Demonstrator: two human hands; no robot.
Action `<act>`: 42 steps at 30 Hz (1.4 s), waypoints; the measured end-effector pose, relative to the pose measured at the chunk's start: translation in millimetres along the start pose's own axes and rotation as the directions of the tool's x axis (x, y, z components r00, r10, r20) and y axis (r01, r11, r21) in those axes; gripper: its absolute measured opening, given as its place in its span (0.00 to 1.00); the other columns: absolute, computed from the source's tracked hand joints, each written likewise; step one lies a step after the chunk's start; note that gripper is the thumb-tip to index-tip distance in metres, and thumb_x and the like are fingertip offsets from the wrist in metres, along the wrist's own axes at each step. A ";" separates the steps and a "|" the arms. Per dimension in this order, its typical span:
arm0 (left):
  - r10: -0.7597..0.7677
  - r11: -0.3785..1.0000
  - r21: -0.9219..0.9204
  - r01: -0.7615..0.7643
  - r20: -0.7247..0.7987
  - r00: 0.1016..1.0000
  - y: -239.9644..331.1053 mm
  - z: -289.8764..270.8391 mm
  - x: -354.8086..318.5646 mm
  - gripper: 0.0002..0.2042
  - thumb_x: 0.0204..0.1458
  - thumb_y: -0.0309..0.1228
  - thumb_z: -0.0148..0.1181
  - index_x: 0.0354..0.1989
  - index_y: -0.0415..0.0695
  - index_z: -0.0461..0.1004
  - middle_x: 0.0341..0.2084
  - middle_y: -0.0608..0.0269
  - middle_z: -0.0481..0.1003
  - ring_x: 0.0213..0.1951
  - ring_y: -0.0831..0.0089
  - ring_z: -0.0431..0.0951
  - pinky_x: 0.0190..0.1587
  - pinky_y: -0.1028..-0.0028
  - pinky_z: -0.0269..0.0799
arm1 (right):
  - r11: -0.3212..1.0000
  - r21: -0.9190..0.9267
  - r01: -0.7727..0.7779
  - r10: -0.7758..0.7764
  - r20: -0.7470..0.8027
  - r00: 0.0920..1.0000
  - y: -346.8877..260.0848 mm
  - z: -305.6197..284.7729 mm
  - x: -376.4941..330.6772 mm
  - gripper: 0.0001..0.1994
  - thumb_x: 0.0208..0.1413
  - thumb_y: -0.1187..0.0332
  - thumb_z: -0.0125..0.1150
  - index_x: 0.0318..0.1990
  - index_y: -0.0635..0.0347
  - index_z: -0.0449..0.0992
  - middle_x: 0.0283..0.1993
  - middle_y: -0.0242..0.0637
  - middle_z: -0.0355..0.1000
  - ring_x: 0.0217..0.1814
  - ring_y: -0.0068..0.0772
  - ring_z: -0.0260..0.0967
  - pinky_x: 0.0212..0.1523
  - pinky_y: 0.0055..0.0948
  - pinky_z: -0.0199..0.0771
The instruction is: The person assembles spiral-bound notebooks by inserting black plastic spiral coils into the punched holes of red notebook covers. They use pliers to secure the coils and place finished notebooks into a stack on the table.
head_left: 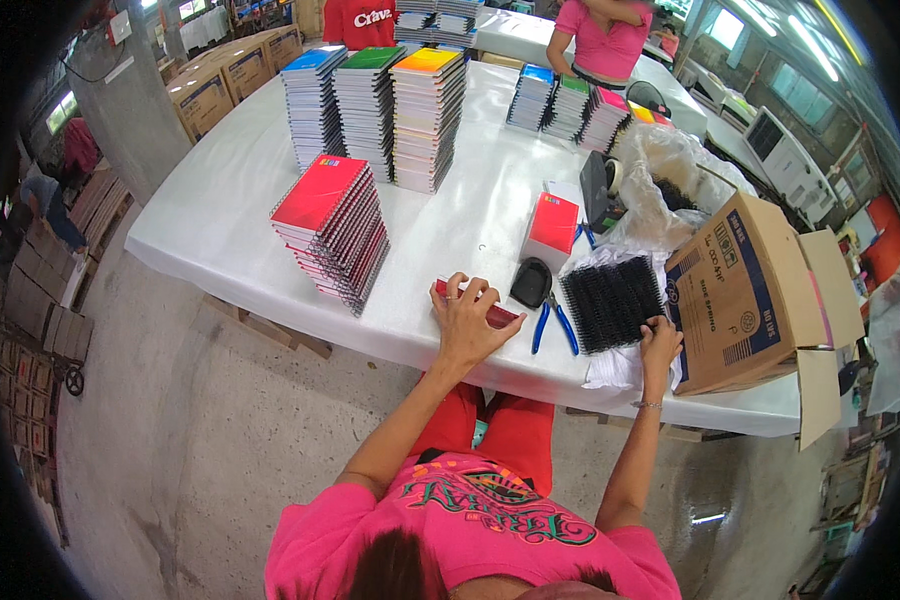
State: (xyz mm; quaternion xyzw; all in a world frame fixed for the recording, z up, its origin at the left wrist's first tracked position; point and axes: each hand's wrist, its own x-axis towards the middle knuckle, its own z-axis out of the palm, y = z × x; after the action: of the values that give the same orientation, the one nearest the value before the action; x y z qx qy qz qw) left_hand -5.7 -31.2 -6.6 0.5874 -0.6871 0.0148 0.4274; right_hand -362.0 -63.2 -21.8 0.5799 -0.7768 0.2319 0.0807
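My left hand (468, 318) is wrapped over a small red-covered notebook (501, 317) at the table's near edge; most of it is hidden under my fingers. My right hand (661, 342) pinches at the lower right corner of a bundle of black binding coils (612, 303), which lies on white wrapping. Between my hands are blue-handled pliers (554, 327) and a black tray (531, 283). Just beyond them sits a red-covered block of notebooks (551, 227). To the left stands a tall stack of red spiral notebooks (330, 225).
An open cardboard box (735, 300) stands at the right, beside a clear plastic bag (670, 170). Blue, green and yellow notebook stacks (428, 120) rise at the back of the white table (220, 200). Across it stands a person in a pink shirt (602, 40).
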 end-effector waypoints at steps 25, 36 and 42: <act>0.044 0.995 -0.094 -0.034 0.104 0.994 -12.6 -16.7 4.8 0.17 0.39 0.52 0.72 0.32 0.55 0.82 0.36 0.71 0.71 0.52 0.60 0.63 0.58 0.44 0.50 | 0.366 0.931 0.000 -0.350 0.137 0.927 -139.7 -65.7 -20.5 0.09 0.62 0.72 0.59 0.47 0.63 0.77 0.36 0.30 0.74 0.38 0.19 0.70 0.41 0.22 0.70; 0.088 0.994 -0.074 -0.077 0.162 0.983 -23.5 -16.5 3.5 0.20 0.44 0.57 0.66 0.34 0.54 0.81 0.43 0.72 0.69 0.55 0.62 0.61 0.58 0.41 0.48 | 0.544 0.789 0.285 -0.586 0.114 0.802 -190.4 -28.5 -66.3 0.08 0.57 0.75 0.61 0.44 0.61 0.77 0.31 0.43 0.72 0.29 0.36 0.67 0.33 0.33 0.67; 0.095 0.993 -0.092 -0.080 0.164 0.982 -20.0 -21.2 1.3 0.17 0.43 0.52 0.69 0.32 0.53 0.81 0.44 0.70 0.70 0.54 0.61 0.62 0.57 0.41 0.50 | 0.513 0.765 0.390 -0.628 0.024 0.778 -188.5 -28.5 -68.9 0.09 0.55 0.76 0.60 0.43 0.58 0.77 0.32 0.41 0.71 0.32 0.41 0.69 0.36 0.37 0.65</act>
State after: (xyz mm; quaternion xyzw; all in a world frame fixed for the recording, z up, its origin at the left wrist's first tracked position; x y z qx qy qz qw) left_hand 22.9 -27.4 -1.9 0.5370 -0.7458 -0.0451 0.3915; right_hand -167.5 -32.2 26.3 0.7943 -0.4138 0.3933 -0.2076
